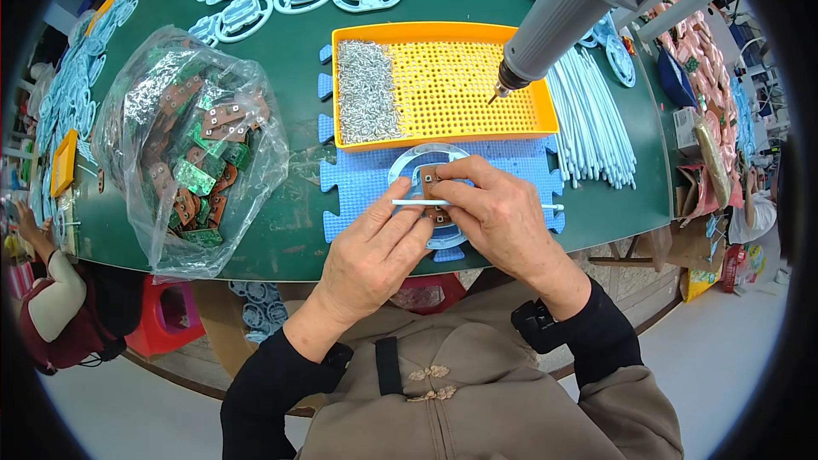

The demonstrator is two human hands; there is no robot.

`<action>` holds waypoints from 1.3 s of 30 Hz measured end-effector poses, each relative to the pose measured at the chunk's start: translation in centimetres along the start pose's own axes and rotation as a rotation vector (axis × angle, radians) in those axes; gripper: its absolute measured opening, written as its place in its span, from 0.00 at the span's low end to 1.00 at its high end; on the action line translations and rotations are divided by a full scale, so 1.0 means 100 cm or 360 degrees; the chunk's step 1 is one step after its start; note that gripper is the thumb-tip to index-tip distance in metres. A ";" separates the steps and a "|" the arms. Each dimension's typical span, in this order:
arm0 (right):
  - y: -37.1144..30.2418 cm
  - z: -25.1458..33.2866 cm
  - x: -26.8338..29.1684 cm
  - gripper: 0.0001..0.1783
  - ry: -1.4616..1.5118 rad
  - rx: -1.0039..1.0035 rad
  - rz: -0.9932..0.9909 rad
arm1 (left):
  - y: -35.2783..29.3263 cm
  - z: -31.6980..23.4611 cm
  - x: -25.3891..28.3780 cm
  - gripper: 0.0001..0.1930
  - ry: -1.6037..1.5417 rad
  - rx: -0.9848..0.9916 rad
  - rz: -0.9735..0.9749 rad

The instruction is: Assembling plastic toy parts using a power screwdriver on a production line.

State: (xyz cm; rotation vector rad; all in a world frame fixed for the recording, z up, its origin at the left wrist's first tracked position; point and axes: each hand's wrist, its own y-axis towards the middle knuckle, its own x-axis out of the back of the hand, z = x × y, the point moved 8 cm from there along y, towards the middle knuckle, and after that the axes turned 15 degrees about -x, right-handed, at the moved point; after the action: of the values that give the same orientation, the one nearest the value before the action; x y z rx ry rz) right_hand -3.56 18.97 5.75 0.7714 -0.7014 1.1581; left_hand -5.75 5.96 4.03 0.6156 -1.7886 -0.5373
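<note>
Two bare hands at work over a green table [290, 238], forearms in black sleeves entering from six o'clock. Far at nine o'clock, another person's arm and dark red clothing, low beside the table edge. Next along, at about ten o'clock from the hands, a clear plastic bag [183, 149] stuffed with green and brown circuit boards, lying on the table. Above it, toward eleven and twelve o'clock, rows of pale blue plastic ring parts [243, 15]. Left hand [371, 255] curled, fingers pressed together, thumb and forefinger pinching the left end of a thin white rod [409, 202]. Rod lying level across a pale blue round plastic part [426, 158], which rests on a blue foam mat [358, 183] just beside the near edge of the table. Small brown circuit board [429, 181] seated on the round part, under the fingertips. Right hand [498, 213] bent over the part from three o'clock, fingers pinching the brown board and rod together. Directly at twelve o'clock from the hands, an orange perforated tray [460, 85] with a heap of small metal screws [366, 89] in its left third. Grey electric screwdriver [562, 13] hanging tip-down over the tray's right side, at one o'clock. Further toward two o'clock, a bundle of white rods [592, 119] lying on the table.
</note>
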 end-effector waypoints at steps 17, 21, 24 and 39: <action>-0.004 -0.005 0.008 0.16 0.0354 -0.0118 0.0258 | 0.005 -0.023 -0.016 0.18 0.0450 0.0138 0.0074; -0.022 -0.023 0.051 0.15 0.0469 -0.0287 0.0192 | 0.008 -0.032 -0.019 0.20 0.0396 -0.0010 0.0070; -0.036 -0.056 0.070 0.13 0.0174 -0.0177 -0.0094 | 0.015 -0.033 -0.020 0.20 0.0398 -0.0008 0.0109; -0.030 -0.063 0.033 0.11 0.0266 -0.0175 0.0016 | 0.006 -0.017 -0.012 0.21 0.0249 0.0253 -0.0262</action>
State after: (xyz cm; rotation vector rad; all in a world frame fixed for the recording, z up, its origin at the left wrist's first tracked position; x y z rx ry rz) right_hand 0.67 25.28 4.38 0.5721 -0.6241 1.1685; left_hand -3.90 7.12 4.05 0.8966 -1.6513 -0.4473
